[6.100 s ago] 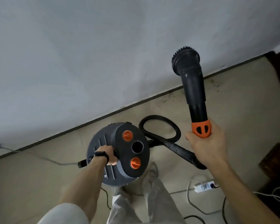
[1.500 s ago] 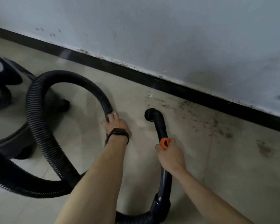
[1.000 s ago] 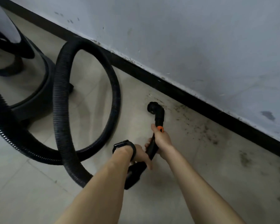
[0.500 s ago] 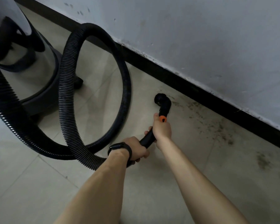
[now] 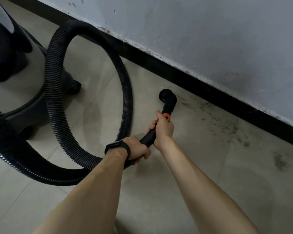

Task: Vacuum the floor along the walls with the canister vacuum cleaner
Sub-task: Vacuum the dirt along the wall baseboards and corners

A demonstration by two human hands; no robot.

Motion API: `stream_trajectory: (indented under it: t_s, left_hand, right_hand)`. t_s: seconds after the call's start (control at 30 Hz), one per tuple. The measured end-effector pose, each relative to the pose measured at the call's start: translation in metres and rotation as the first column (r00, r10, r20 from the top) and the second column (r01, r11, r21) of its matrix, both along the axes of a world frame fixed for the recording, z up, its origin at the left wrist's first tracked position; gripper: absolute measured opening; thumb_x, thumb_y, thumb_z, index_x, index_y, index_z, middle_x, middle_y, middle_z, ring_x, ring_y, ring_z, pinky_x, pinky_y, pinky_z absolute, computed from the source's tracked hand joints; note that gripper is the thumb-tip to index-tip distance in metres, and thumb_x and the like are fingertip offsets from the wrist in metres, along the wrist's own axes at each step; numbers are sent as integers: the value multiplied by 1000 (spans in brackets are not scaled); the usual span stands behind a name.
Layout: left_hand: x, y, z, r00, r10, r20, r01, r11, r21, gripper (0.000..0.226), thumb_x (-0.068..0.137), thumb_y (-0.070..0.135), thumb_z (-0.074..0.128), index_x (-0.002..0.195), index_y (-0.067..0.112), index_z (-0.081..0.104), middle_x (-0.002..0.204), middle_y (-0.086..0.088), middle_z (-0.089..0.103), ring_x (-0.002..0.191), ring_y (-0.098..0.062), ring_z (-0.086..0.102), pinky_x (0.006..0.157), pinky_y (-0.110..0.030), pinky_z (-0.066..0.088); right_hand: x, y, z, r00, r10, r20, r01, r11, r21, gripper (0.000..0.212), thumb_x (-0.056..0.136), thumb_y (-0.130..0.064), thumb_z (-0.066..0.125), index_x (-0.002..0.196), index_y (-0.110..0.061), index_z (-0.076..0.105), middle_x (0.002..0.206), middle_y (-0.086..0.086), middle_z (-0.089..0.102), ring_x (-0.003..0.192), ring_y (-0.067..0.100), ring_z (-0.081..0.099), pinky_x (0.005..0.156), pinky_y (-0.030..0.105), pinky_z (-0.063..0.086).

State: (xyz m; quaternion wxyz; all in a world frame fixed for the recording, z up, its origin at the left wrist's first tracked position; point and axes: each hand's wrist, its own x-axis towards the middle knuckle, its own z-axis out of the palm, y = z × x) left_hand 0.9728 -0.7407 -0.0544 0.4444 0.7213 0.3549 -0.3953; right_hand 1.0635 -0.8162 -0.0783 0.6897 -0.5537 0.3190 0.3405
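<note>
The canister vacuum (image 5: 15,92) stands at the left, its shiny steel drum on a dark wheeled base. A black ribbed hose (image 5: 125,92) loops from it across the tiles to the black wand (image 5: 148,136). My right hand (image 5: 163,129) grips the wand just below its orange collar (image 5: 166,116). My left hand (image 5: 139,150), a black band on its wrist, grips the wand lower down where it meets the hose. The round brush nozzle (image 5: 167,97) rests on the floor a short way from the black skirting.
A black skirting board (image 5: 201,86) runs diagonally under a grey, scuffed wall (image 5: 210,39). Dark dirt specks (image 5: 227,125) and a smudge (image 5: 280,162) lie on the beige tiles to the right of the nozzle. The hose loop lies left of my hands.
My left hand left the hose loop and took the wand's lower end. Both hands have since slid the nozzle toward the skirting; the view has shifted, showing more of the canister.
</note>
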Motion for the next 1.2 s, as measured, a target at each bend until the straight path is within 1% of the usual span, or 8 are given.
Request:
stream_trajectory:
  t_s: [0.1,0.23,0.4,0.77,0.93,1.03,1.1,1.2]
  left_hand:
    - [4,2,-8,999,10,36,-11,999,44,26,65,33,72,78,10,70,62,-2,72,55,-19,66,72,-38,62]
    - [6,2,-11,987,-71,146,28,960,278,27,73,44,70,88,21,64,74,1,67,67,-17,65,63,-29,56]
    - [7,-2,-8,955,-157,251,28,893,450,23,85,48,58,100,31,58,85,2,61,78,-23,64,70,-34,57]
    - [28,-1,-14,959,-118,259,-17,885,465,22,83,44,56,97,28,61,76,4,60,72,-22,62,68,-33,56]
    - [29,21,-16,963,27,270,-120,934,335,17,75,42,63,78,25,61,71,1,66,64,-19,63,55,-28,49]
    - [29,30,-12,931,220,291,-276,946,169,15,70,31,69,71,17,68,59,-2,70,54,-20,65,55,-27,53]
    - [25,30,-8,932,229,279,-277,950,146,13,71,28,70,70,15,68,54,-1,67,47,-16,61,49,-22,46]
    - [13,28,-5,958,130,257,-189,957,219,12,71,31,70,73,19,68,56,1,68,50,-15,63,48,-20,43]
  right_hand:
    - [7,4,-4,1000,-2,28,3,1000,-28,20,98,-26,69,90,-12,56,52,-4,49,41,12,42,45,26,42]
    - [16,10,-8,998,-14,68,18,997,-69,22,97,-28,70,101,-9,60,53,-3,51,42,12,44,45,26,44]
    - [30,19,-11,994,-38,106,49,993,-103,27,96,-30,70,107,-6,61,54,-3,53,38,12,45,45,27,45]
    - [52,29,-18,988,-9,153,26,993,-111,24,96,-24,69,107,-8,56,55,0,52,40,14,46,43,26,45]
    - [54,57,-9,977,90,193,-64,989,-137,42,93,-26,72,122,-1,54,68,7,58,37,13,51,43,27,48]
    - [56,66,0,977,136,162,-134,991,-28,41,95,-24,73,123,-1,54,76,8,62,44,14,60,53,39,62]
    - [53,64,1,989,105,103,-115,989,95,38,96,-17,71,126,1,54,79,9,64,51,18,65,61,44,65]
    - [41,54,-4,997,40,66,-46,995,92,30,96,-17,70,117,-2,55,68,5,58,43,15,54,49,31,55]
